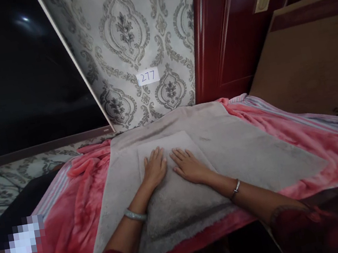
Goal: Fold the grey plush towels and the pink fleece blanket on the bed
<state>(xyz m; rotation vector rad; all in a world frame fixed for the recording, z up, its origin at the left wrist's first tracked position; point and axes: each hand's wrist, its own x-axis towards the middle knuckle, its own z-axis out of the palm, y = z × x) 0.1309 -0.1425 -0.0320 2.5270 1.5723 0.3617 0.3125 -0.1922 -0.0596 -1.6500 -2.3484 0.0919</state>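
Note:
A folded grey plush cloth lies as a flat rectangle on a larger spread grey cloth. Both palms rest on the folded piece, near its far half. My left hand lies flat with its fingers stretched away from me, and a pale bangle circles that wrist. To its right, my right hand is also flat, fingers slightly spread and angled to the left; a thin silver bracelet is on this wrist. A small gap separates the two hands. Neither one grips anything.
Pink plush blanket with striped edges spreads under the grey cloth. A dark television screen stands at the left. Patterned wallpaper behind carries a paper label reading 277. At right are a dark red door and a cardboard box.

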